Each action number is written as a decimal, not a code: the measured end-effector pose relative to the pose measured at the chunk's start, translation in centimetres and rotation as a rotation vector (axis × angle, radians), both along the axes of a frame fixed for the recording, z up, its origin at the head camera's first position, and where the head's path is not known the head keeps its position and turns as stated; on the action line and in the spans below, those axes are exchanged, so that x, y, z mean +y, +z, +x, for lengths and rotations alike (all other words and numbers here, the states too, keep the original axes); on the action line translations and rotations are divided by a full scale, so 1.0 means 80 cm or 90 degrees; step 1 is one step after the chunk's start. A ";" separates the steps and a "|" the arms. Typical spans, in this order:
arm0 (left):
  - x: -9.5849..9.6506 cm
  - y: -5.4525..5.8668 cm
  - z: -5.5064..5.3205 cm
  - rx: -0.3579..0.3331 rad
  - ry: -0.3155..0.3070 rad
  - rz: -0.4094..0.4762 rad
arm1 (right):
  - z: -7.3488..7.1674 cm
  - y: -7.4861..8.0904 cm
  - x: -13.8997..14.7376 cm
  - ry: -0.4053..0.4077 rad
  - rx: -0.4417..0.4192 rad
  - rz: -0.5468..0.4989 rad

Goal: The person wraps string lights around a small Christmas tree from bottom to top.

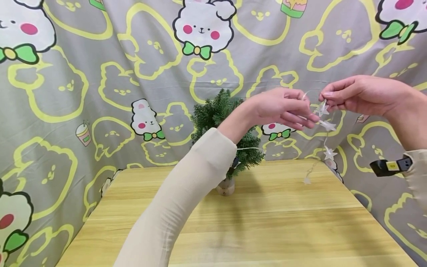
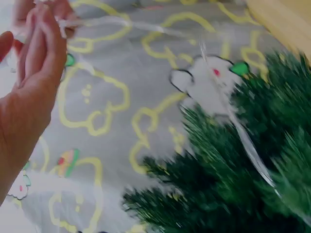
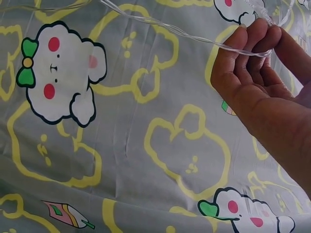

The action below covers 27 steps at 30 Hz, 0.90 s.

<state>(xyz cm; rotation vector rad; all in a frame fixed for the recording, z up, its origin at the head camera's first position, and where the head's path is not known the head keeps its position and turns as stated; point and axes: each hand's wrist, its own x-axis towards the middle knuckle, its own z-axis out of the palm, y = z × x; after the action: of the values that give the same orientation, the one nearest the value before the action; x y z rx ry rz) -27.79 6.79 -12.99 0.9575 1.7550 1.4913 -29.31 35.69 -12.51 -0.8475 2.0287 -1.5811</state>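
A clear wire string of star lights (image 1: 329, 154) hangs at the right, below my hands. My right hand (image 1: 368, 94) pinches the string near one star, thumb against fingers; in the right wrist view, twisted wire (image 3: 182, 34) runs to its curled fingers. My left hand (image 1: 283, 107) is just left of it, back upward, with the wire at its thumb and index finger and its other fingers loosely extended beside the stars. Behind the left forearm stands a small green artificial Christmas tree (image 1: 221, 105), partly hidden. Part of the wire (image 2: 248, 145) lies across its branches.
The tree's pale base (image 1: 226, 188) stands on a wood-grain table (image 1: 283, 222). A grey patterned curtain (image 1: 160, 89) hangs behind and at both sides. A black strap (image 1: 388, 167) is at the right cuff. The lowest star (image 1: 307, 180) hangs over the table's far right part.
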 end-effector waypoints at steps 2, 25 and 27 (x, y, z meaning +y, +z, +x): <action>-0.005 -0.006 -0.011 0.025 0.029 -0.025 | 0.001 -0.001 0.000 -0.021 0.006 0.017; -0.037 0.011 -0.053 0.460 0.362 -0.241 | 0.002 -0.012 -0.025 -0.028 -0.006 0.038; -0.038 0.011 -0.054 0.503 0.340 -0.298 | 0.002 -0.014 -0.027 -0.025 -0.007 0.039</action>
<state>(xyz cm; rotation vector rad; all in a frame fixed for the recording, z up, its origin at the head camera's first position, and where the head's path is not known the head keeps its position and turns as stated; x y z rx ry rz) -32.12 3.77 -12.07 0.9237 2.9485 0.9151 -29.12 33.55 -13.59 -0.7796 2.0871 -1.5322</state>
